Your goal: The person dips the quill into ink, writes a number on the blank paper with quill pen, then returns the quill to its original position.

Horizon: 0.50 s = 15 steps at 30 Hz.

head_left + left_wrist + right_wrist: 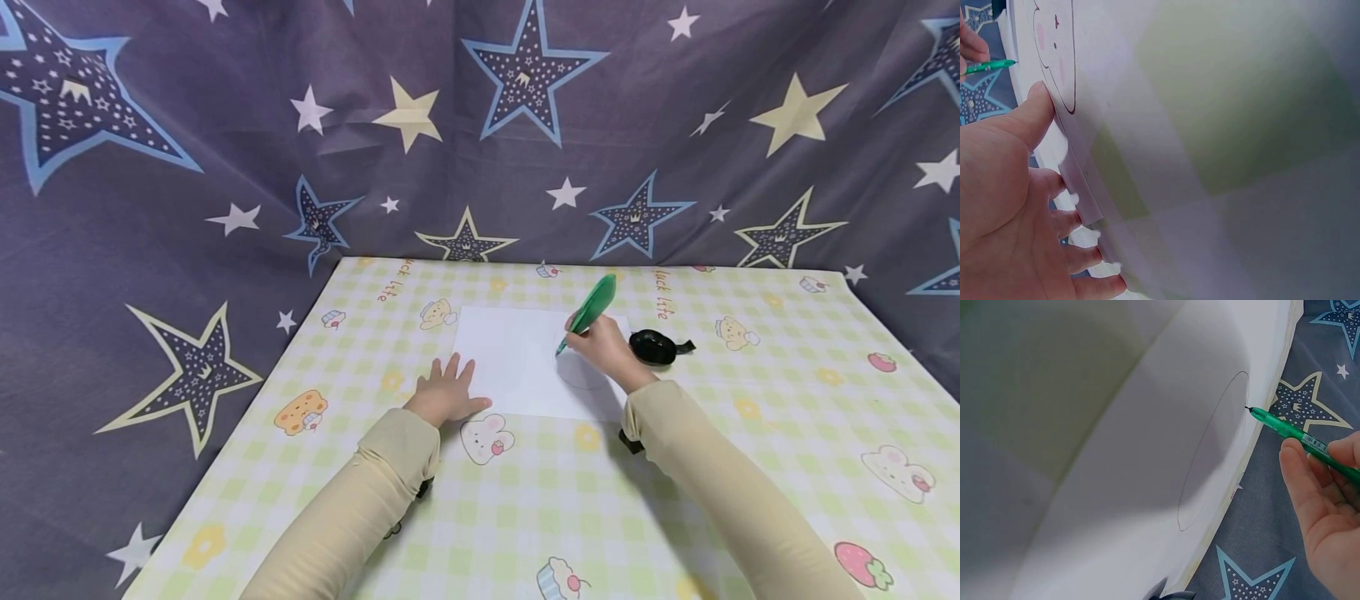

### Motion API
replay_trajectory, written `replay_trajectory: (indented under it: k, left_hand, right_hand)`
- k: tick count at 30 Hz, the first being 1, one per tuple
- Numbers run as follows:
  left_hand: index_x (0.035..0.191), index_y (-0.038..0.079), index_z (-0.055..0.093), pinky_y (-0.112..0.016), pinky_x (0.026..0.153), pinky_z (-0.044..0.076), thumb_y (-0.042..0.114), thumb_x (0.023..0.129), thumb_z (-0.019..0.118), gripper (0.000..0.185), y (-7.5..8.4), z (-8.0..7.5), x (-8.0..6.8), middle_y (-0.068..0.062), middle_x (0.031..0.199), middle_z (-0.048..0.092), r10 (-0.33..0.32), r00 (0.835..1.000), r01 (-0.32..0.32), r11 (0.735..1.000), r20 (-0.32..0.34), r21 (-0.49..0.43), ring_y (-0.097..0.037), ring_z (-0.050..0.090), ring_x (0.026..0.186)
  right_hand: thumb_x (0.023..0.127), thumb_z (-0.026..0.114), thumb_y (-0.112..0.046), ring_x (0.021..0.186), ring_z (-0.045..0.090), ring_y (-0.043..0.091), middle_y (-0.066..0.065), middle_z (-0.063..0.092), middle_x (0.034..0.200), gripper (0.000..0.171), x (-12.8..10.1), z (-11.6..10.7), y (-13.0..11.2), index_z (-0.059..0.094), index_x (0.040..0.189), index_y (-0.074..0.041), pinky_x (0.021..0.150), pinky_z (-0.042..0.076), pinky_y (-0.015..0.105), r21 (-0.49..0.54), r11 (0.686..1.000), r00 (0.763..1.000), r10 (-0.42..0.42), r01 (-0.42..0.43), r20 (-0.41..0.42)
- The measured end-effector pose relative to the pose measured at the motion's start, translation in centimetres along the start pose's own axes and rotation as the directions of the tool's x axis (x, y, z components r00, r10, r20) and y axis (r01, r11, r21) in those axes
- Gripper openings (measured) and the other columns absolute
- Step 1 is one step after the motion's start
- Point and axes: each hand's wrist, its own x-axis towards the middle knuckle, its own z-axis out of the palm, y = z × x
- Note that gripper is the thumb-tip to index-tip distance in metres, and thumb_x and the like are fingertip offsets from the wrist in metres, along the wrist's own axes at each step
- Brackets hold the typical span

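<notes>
My right hand (pixel 606 348) pinches a green pen (pixel 596 302) with a broad, leaf-shaped top end. The pen leans over a white sheet of paper (pixel 502 358), its tip right at the surface. A thin, rounded outline (pixel 1209 430) runs across the sheet, and in the right wrist view the tip meets its upper edge. Fingers spread, my left hand (pixel 447 393) rests at the sheet's lower left corner, palm down. Its thumb (pixel 1038 109) and fingertips lie along the paper's edge in the left wrist view.
A shiny black oval object (pixel 652 347) with a short tab lies just right of the paper. Beneath everything is a green-checked tablecloth (pixel 795 467) with printed cartoon figures. A dark star-patterned curtain (pixel 420 183) hangs behind and at the left.
</notes>
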Motion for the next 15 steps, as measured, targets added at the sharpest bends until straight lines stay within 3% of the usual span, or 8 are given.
replay_trajectory:
  k: [15]
  left_hand:
    - [0.149, 0.011, 0.016, -0.057, 0.105, 0.013, 0.052, 0.092, 0.044, 0.075, -0.02, 0.05, 0.10, -0.014, 0.152, 0.004, 0.002, 1.000, -0.002, 1.000, -0.004, -0.016, -0.040, 0.002, 0.136]
  right_hand:
    - [0.082, 0.056, 0.003, 0.075, 0.058, 0.024, 0.013, 0.063, 0.082, 0.012, -0.19, 0.14, -0.12, 0.061, 0.092, 0.007, 0.071, 0.050, 0.037, 0.008, 1.000, 1.000, -0.018, 0.018, 0.005]
